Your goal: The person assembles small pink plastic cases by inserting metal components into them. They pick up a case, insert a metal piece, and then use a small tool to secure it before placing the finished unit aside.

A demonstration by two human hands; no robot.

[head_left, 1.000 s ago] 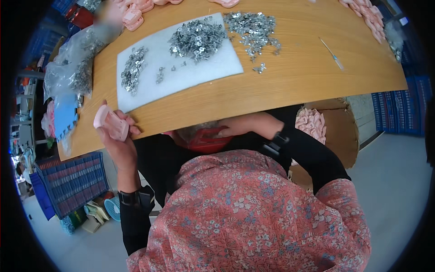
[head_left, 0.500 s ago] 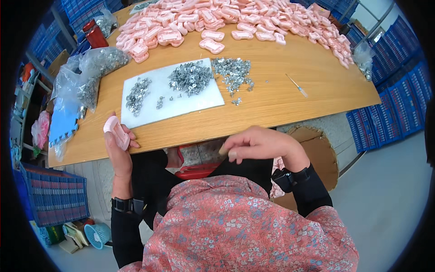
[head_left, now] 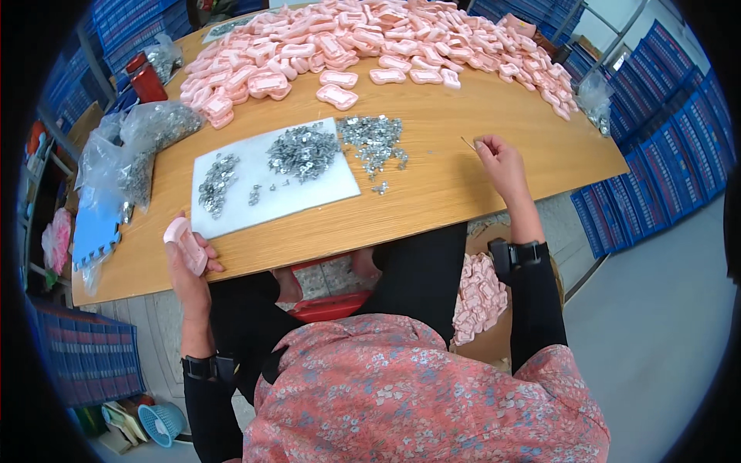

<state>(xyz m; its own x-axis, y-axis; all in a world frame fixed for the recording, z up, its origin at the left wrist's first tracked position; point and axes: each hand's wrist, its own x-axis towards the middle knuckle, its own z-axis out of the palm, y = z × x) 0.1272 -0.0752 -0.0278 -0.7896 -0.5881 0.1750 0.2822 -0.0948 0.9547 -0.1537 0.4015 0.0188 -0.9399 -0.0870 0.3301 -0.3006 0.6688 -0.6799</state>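
My left hand (head_left: 191,287) is closed around a pink plastic shell (head_left: 185,245), oblong with a recessed middle, at the table's near left edge. Over the right part of the table, my right hand (head_left: 505,168) pinches a thin stick-like tool (head_left: 467,143). Its slim end points up and left, while my fingers cover the rest. Between the hands lies a white mat (head_left: 270,202) bearing small silvery metal pieces (head_left: 303,151). More such metal pieces (head_left: 373,141) are spread on the wood just right of the mat.
A big heap of pink shells (head_left: 340,38) spans the table's far side. Clear bags (head_left: 139,154) of metal parts and a red bottle (head_left: 147,81) stand at left. Below the table's right side, a cardboard box (head_left: 494,235) holds pink shells. Blue crates (head_left: 656,166) are stacked at right.
My right hand has moved from near my lap up and right onto the table and picked up the thin tool lying there. My left hand still holds the pink shell. The view has shifted slightly.
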